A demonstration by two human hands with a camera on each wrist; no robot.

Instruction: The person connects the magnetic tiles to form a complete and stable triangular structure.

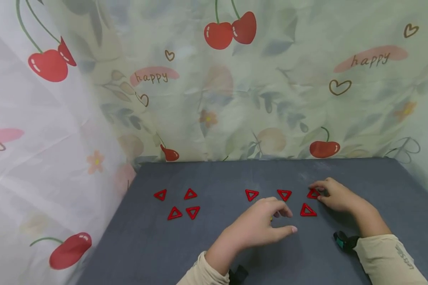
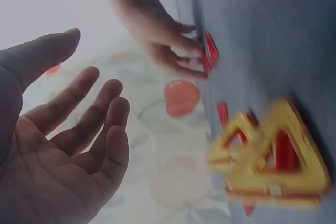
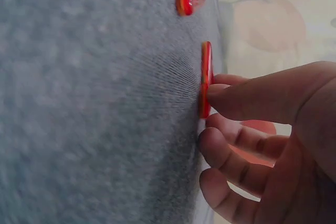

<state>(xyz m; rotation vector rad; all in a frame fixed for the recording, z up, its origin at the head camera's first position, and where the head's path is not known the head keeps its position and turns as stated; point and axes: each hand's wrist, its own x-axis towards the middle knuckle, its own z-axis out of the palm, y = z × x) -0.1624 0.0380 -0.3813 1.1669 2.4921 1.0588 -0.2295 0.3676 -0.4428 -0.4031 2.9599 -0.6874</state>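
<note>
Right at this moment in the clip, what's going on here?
A person is handling small triangles on a dark table. The right hand pinches a red triangle between thumb and finger, at the table surface. The left hand holds nothing and hangs relaxed above the table. Seven other red triangles lie about, four of them grouped to the left. The left wrist view also shows blurred yellow triangles.

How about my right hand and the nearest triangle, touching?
Touching: the right wrist view shows the right hand with its thumb against the red triangle.
</note>
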